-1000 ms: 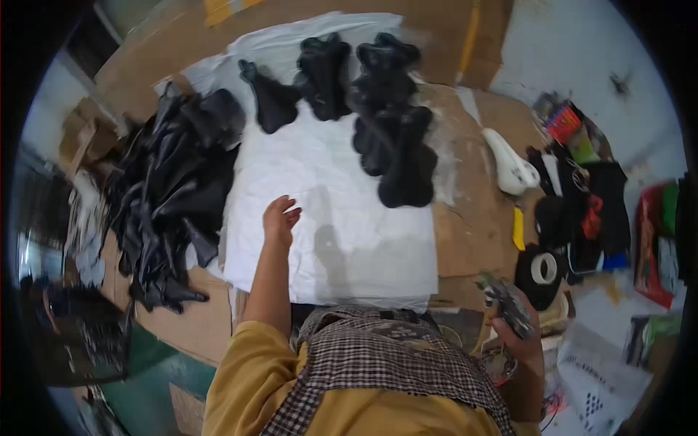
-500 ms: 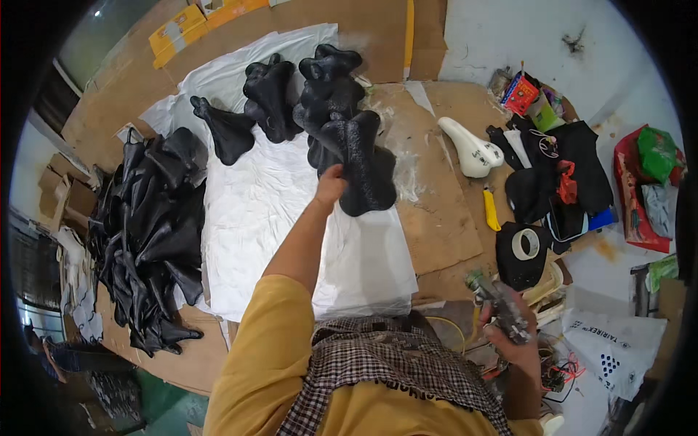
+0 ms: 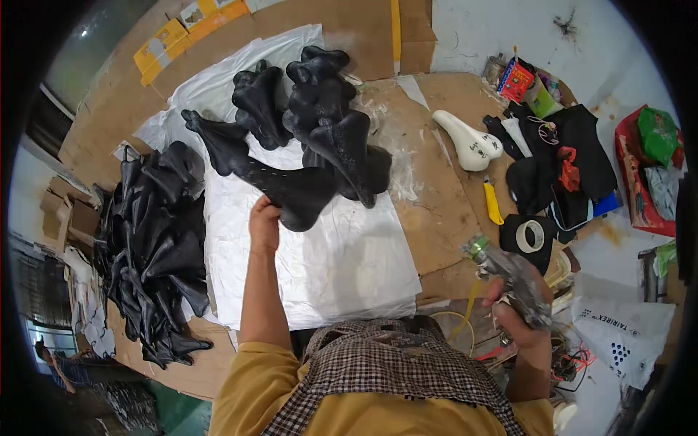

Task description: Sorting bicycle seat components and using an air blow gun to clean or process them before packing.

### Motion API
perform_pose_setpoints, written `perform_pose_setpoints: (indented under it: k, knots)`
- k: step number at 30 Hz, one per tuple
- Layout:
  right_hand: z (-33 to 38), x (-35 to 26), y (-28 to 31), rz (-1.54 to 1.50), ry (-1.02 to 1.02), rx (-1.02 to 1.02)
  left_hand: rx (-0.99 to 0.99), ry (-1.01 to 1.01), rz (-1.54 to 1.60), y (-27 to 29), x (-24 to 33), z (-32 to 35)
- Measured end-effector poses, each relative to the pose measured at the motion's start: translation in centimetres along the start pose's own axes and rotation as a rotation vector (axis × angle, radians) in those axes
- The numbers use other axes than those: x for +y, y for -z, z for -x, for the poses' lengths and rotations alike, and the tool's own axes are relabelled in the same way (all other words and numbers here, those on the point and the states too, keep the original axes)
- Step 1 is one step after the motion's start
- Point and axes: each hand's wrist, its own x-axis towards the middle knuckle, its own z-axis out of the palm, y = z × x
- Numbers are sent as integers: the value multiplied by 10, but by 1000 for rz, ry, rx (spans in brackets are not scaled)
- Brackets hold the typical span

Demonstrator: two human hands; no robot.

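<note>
My left hand [image 3: 264, 224] pinches the near edge of a black saddle cover [image 3: 302, 198], wide at its right end and narrowing to the left. The cover hangs over the white sheet [image 3: 251, 280], and its narrow end overlaps another black cover [image 3: 218, 142]. Behind it on the sheet lie a heap of black covers [image 3: 320, 109] and a smaller group [image 3: 260, 109]. At the right, my right hand [image 3: 525, 328] is wrapped round a grimy spray gun [image 3: 520, 280] with a greenish front end. A yellow hose [image 3: 471, 309] runs below the gun.
A large pile of black covers [image 3: 156, 240] lies left of the sheet. To the right are a white bicycle saddle [image 3: 469, 142], a yellow-handled cutter [image 3: 493, 203], a tape roll [image 3: 530, 236] and a white printed bag [image 3: 618, 334]. Another person [image 3: 62, 367] is at the far lower left.
My left hand has moved left and nearer me, drawing a black cover off the heap toward the single cover. The spray gun has shifted slightly right in my right hand.
</note>
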Motion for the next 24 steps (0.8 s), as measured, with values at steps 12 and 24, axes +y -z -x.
perform_pose_setpoints:
  k: [12,24]
  knots:
    - [8,37,33,91,-285,-26,-70,-582,-849,-99,-17,-120]
    - [-57,-11,23,-81,-13,-117,103,-83,-283,-26,3,-16]
